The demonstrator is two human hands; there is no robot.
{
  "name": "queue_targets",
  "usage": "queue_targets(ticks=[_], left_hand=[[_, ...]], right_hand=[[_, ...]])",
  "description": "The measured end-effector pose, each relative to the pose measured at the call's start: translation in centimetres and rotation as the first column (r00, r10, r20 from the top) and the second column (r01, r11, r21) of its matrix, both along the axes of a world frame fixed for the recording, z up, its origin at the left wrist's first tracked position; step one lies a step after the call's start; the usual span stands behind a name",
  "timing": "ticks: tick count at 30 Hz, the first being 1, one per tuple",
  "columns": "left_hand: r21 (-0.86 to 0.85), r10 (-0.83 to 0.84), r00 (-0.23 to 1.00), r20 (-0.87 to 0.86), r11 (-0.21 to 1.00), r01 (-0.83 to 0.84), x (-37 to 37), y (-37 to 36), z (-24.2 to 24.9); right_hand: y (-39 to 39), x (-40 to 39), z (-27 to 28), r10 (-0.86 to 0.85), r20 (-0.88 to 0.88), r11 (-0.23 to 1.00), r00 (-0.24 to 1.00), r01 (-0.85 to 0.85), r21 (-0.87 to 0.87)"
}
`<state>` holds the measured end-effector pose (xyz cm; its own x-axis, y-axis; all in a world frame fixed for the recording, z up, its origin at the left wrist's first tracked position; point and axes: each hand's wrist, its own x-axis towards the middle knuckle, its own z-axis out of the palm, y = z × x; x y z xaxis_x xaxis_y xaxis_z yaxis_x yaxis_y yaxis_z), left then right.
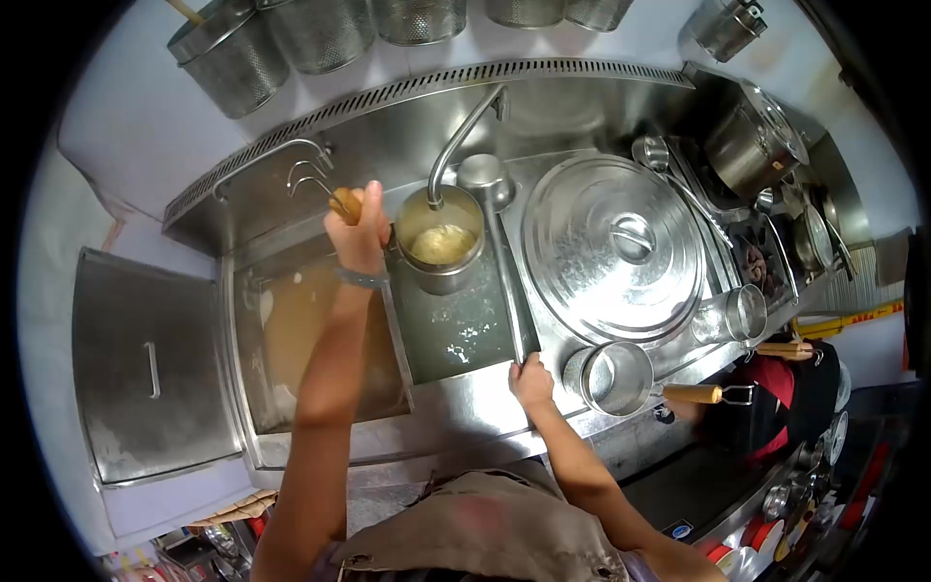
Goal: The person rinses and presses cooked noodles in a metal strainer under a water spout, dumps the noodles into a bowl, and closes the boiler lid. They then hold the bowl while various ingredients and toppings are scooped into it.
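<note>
Left hand (357,233) closed round wooden handle (342,202), presumably to steady metal basket (441,279); right hand (532,381) wrapped around 1 ladle (503,276).

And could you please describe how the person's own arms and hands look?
The left hand and right hand wear no gloves, and both forearms are bare. A grey band circles the left wrist only. Dull purplish sleeve edges show beside the brown apron.

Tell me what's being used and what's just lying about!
In use:
wooden handle, in the left hand
metal basket with pale food, beside it
long-handled ladle, in the right hand

Probably just lying about:
big round lid
tall pot
</note>
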<state>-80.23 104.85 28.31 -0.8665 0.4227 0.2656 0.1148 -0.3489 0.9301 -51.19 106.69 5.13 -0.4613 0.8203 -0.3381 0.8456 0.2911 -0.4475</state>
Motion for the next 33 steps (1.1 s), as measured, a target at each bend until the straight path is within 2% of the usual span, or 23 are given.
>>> queue_targets(ticks=[5,7,9,10,11,12,14,15,16,17,18,22,24,25,27,28,30,33], left_hand=[[-0.006,-0.032,0.998,-0.049,0.999,0.032,-1.2,-0.1,-0.1],[-0.018,-0.008,0.998,-0.067,1.000,0.006,-1.4,-0.1,0.2],[-0.056,-0.037,0.999,-0.030,0.998,0.035,-1.3,0.2,0.4],[-0.042,-0.081,0.997,-0.007,0.996,0.081,-1.5,0.3,0.2],[-0.038,-0.077,0.997,-0.006,0.996,0.076,-1.7,0.5,0.1],[-0.063,-0.102,0.994,-0.044,0.993,0.100,-1.8,0.6,-0.1],[-0.101,-0.134,0.985,-0.107,0.987,0.123,-1.6,0.6,-0.7],[-0.103,-0.126,0.987,-0.100,0.988,0.115,-1.3,0.4,-1.0],[-0.121,-0.133,0.986,-0.102,0.985,0.120,-1.2,0.2,-1.1],[-0.140,-0.141,0.984,-0.107,0.982,0.126,-1.0,0.0,-1.1],[-0.142,-0.135,0.985,-0.108,0.983,0.119,-0.9,-0.2,-1.1],[-0.174,-0.112,0.985,-0.132,0.981,0.088,-0.8,-0.1,-1.1],[-0.050,-0.101,0.991,-0.087,0.994,0.097,-0.6,0.3,-1.6],[-0.047,-0.102,0.992,-0.080,0.994,0.098,-0.7,0.4,-2.1],[-0.067,-0.159,0.987,0.014,0.985,0.160,-1.2,0.8,-2.9],[-0.066,-0.163,0.986,0.019,0.984,0.164,-1.3,1.2,-3.2],[0.001,-0.270,0.963,-0.019,0.963,0.270,-1.1,1.9,-3.8],[-0.039,-0.325,0.945,-0.037,0.945,0.324,-0.4,2.3,-3.7]], right_hand=[[1.3,-1.0,1.1,-0.150,-0.054,0.982,0.987,0.143,-0.121],[1.2,-1.1,1.6,-0.209,-0.064,0.977,0.976,0.210,0.021],[1.8,-1.3,3.5,-0.215,-0.145,0.959,0.966,0.236,0.154],[2.5,-2.4,4.6,-0.168,-0.372,0.960,0.913,0.237,0.148],[3.9,-4.1,5.6,-0.113,-0.577,0.962,0.809,0.236,0.141],[4.5,-7.1,11.1,-0.276,-0.715,0.958,0.643,0.246,-0.148],[7.3,-12.9,17.0,-0.122,-0.940,0.991,0.319,0.097,-0.096],[8.3,-15.5,20.7,-0.317,-0.926,0.934,0.203,-0.104,-0.343],[9.6,-18.1,22.4,-0.399,-0.868,0.868,0.296,-0.183,-0.461],[10.7,-20.7,23.1,-0.468,-0.822,0.797,0.325,-0.248,-0.551],[11.6,-22.3,23.4,-0.468,-0.742,0.753,0.479,-0.224,-0.619],[13.9,-22.7,23.2,-0.530,-0.729,0.656,0.434,-0.335,-0.676],[15.2,-21.5,23.1,-0.543,-0.726,0.630,0.422,-0.368,-0.684],[15.7,-20.9,23.2,-0.527,-0.729,0.633,0.436,-0.371,-0.679],[16.2,-20.0,23.6,-0.504,-0.730,0.610,0.462,-0.408,-0.679],[16.4,-19.6,23.9,-0.480,-0.733,0.581,0.482,-0.450,-0.678],[16.6,-18.7,24.3,-0.451,-0.738,0.607,0.503,-0.433,-0.666],[17.2,-17.8,24.0,-0.409,-0.751,0.627,0.518,-0.438,-0.644]])
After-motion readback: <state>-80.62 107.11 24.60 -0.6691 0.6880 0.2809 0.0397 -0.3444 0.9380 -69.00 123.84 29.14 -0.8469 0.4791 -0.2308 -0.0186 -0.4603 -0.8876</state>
